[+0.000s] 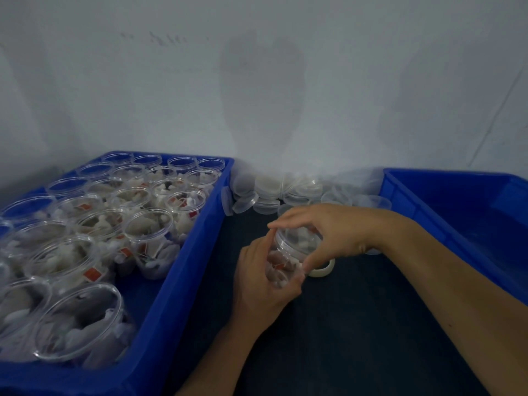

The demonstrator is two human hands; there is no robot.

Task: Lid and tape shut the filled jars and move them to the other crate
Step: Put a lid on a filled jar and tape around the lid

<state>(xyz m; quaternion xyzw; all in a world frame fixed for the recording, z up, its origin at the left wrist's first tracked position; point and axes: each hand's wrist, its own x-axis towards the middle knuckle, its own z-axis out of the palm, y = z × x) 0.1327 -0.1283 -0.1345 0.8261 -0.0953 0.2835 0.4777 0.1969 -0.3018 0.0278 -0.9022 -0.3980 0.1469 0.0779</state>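
A clear round plastic jar filled with white pieces is held above the dark worktop, in the gap between the two crates. The left hand grips it from below and behind, fingers curled round its lower wall. The right hand arches over the jar's top, its fingertips and thumb clamped on the rim where a clear lid sits; whether the lid is fully seated cannot be told.

Just beside the jar, partly hidden under the right hand, a pale roll of tape lies flat on the worktop. Behind the hands, a heap of clear round plastic lids is piled against the grey wall.

To the left stands a blue plastic crate packed with open clear jars holding the same white pieces, some with small orange-red labels. To the right is a second blue plastic crate, only partly in view.
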